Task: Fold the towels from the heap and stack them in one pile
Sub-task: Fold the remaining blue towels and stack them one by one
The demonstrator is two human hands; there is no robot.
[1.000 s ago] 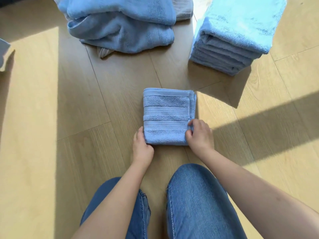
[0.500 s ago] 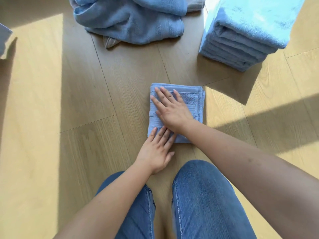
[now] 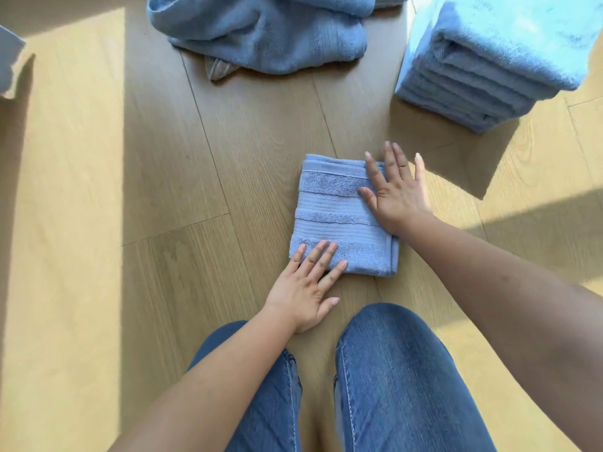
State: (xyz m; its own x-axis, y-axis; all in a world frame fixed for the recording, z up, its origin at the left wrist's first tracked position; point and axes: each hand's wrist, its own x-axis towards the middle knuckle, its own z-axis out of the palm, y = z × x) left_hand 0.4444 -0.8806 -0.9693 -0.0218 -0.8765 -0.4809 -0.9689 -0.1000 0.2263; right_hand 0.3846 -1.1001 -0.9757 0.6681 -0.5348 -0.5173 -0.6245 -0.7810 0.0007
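Seen from the head camera, a small folded blue terry towel [image 3: 339,216] lies on the pale wooden plank floor [image 3: 130,190]. The left hand [image 3: 306,282], fingers straight and spread, presses its near-left corner. The right hand [image 3: 396,190] lies flat on its right edge. A crumpled heap of blue towels [image 3: 267,37] sits beyond, beside a neat pile of folded light-blue towels [image 3: 483,66].

Under the left grip [image 3: 303,288] and right grip [image 3: 396,190], the folded towel [image 3: 332,216] is matt blue terry cloth, with fuzzy looped bands alternating with flatter ribbed strips. The heap [image 3: 261,37] and pile [image 3: 483,66] beyond the grips look equally soft and plush. The floor [image 3: 130,190] is smooth, faintly grained pale wood; the jeans [image 3: 391,386] are denim.
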